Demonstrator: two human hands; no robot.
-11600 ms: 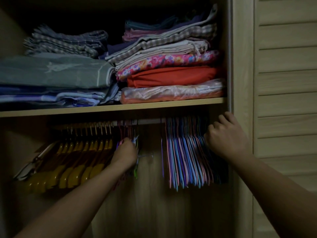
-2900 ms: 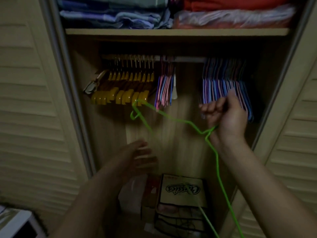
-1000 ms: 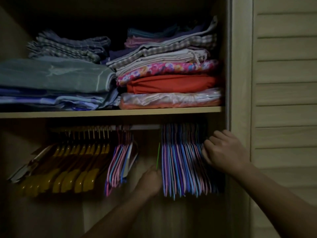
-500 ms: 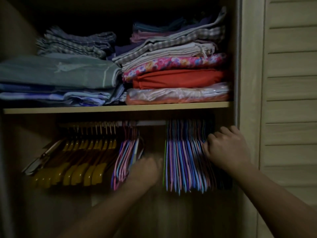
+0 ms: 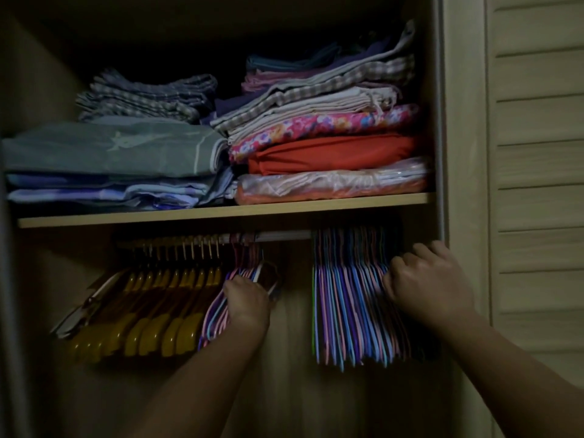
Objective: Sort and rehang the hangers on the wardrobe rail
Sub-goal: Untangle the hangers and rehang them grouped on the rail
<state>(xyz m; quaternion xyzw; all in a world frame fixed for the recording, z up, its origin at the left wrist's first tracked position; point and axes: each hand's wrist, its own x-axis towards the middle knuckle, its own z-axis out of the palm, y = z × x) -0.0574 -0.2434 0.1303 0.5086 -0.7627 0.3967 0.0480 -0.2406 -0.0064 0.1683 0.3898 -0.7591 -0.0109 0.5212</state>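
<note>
Three clusters of hangers hang from the metal rail [image 5: 284, 236] under the pale wooden shelf [image 5: 221, 211]. Farthest left, glossy yellow hangers [image 5: 151, 324] with broad rounded shoulders fan out at a slant. Beside them, a small bunch of thin wire hangers [image 5: 218, 308] in pink, blue and white is gripped by the left hand [image 5: 248, 303], fingers curled into it. Past a bare stretch of rail, a dense pack of slim coated hangers [image 5: 347, 308], pink, blue and purple with one green at its left edge, hangs straight; the right hand [image 5: 429, 286] has its curled fingers pushed into the pack's right side. Soft folded fabrics [image 5: 325, 134] are stacked on the shelf.
</note>
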